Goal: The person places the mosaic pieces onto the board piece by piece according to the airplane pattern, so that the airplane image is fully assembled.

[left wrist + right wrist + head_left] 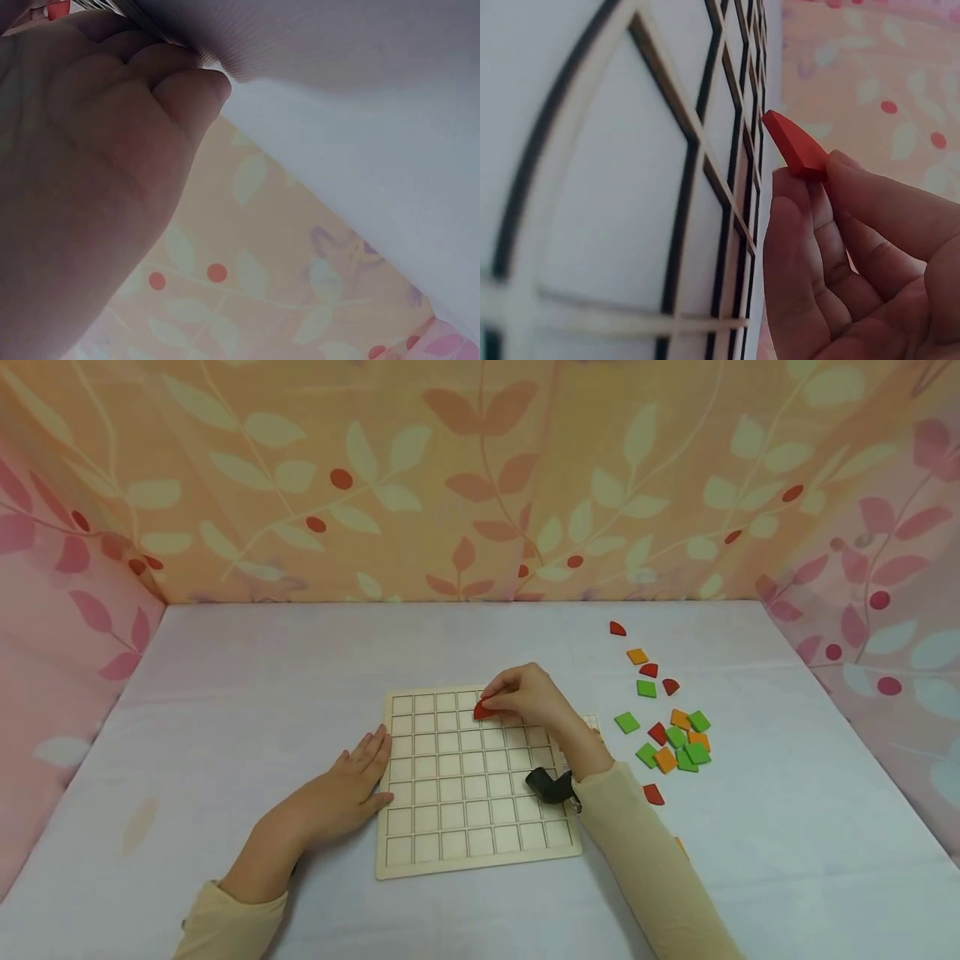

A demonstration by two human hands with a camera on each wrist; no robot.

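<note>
A pale wooden board point(450, 789) with a grid of square recesses lies on the white-covered table. Over its far rows, my right hand point(528, 693) pinches a red quarter-circle tile point(482, 708) between thumb and fingers. The right wrist view shows this tile point(795, 146) tilted at the fingertips, beside the board's raised grid lines; whether it touches the board I cannot tell. My left hand point(348, 789) rests along the board's left edge, its fingers extended and touching the rim. In the left wrist view, the palm of this hand point(97, 142) fills the left side.
Right of the board lie scattered green tiles point(627, 722), orange tiles point(665, 760) and red tiles point(654, 794), some overlapping. A black angled device point(551, 786) sits at my right wrist. Part of a smaller gridded piece point(592, 722) shows behind the right forearm. Patterned curtains point(480, 485) enclose the table.
</note>
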